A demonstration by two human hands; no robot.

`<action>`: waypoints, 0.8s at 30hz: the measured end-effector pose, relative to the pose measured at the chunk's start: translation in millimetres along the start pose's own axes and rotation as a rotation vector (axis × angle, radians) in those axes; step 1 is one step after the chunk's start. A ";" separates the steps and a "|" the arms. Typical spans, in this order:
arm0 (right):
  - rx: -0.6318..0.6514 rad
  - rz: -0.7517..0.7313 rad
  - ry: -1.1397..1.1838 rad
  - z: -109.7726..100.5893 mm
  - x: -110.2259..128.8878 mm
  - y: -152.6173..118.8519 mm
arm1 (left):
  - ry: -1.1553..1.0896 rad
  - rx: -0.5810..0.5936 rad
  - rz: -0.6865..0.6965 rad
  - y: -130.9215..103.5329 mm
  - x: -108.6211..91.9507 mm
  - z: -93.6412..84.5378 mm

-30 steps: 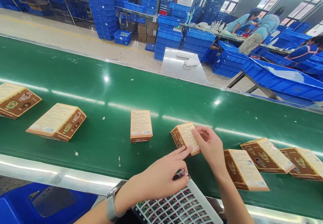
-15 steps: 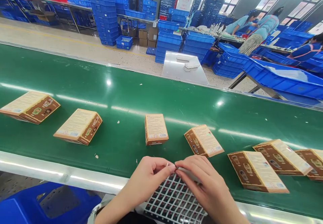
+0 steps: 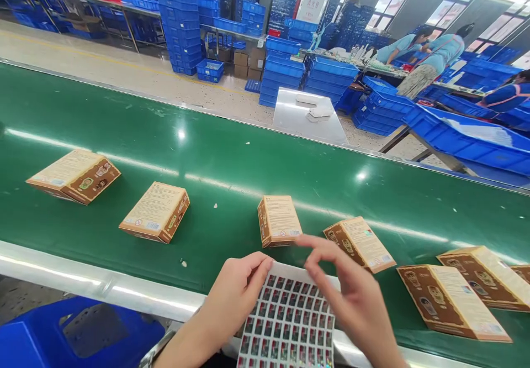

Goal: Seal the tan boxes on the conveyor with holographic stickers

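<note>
A sheet of small stickers (image 3: pixel 285 321), dark and red in rows on white backing, is pinched at its top left corner by my left hand (image 3: pixel 238 290). My right hand (image 3: pixel 348 290) is over the sheet's right side, its index finger stretched out and thumb apart; I make out nothing between them. That fingertip overlaps the lower edge of a cream and brown box (image 3: pixel 282 216) in view; whether they touch I cannot tell. To the right of it lies a tilted box (image 3: pixel 364 243) with a small shiny sticker on its cream face.
Green conveyor belt (image 3: pixel 232 163) with a metal edge (image 3: pixel 103 282) crosses before me. More boxes lie left (image 3: pixel 157 210) and right (image 3: pixel 451 301). A blue plastic item (image 3: pixel 37 335) stands lower left. Beyond are stacked blue crates (image 3: pixel 178 25) and several people at tables.
My right hand has parted from my left and moved up and right. The sheet now shows more fully. The boxes have shifted rightward in view.
</note>
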State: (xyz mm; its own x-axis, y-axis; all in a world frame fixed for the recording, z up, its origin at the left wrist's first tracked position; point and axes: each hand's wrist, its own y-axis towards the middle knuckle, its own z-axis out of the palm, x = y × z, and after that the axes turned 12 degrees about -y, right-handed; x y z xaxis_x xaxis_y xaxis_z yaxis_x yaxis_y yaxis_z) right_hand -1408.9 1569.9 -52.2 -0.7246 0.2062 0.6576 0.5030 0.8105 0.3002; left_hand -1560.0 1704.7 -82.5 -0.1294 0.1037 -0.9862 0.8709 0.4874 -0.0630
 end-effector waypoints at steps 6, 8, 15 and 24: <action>-0.063 0.551 0.466 16.4 -46.4 53.1 | 0.207 0.177 0.327 15.7 7.0 -5.2; -0.054 0.610 0.543 27.1 -53.9 59.0 | 0.187 0.228 0.320 20.6 7.8 -2.2; -0.174 0.543 0.281 36.9 -53.7 45.9 | 0.077 0.277 0.289 27.4 3.1 7.6; -0.281 0.486 -0.089 9.4 -64.1 54.2 | -0.036 0.269 0.197 26.6 -3.5 18.5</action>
State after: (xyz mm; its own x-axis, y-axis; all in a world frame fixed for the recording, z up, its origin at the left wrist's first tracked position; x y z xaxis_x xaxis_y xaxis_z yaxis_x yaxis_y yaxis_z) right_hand -1339.6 1605.7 -84.6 -0.4093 0.5741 0.7092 0.8857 0.4367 0.1576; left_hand -1527.6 1701.3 -83.5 0.0661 0.1401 -0.9879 0.9720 0.2147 0.0955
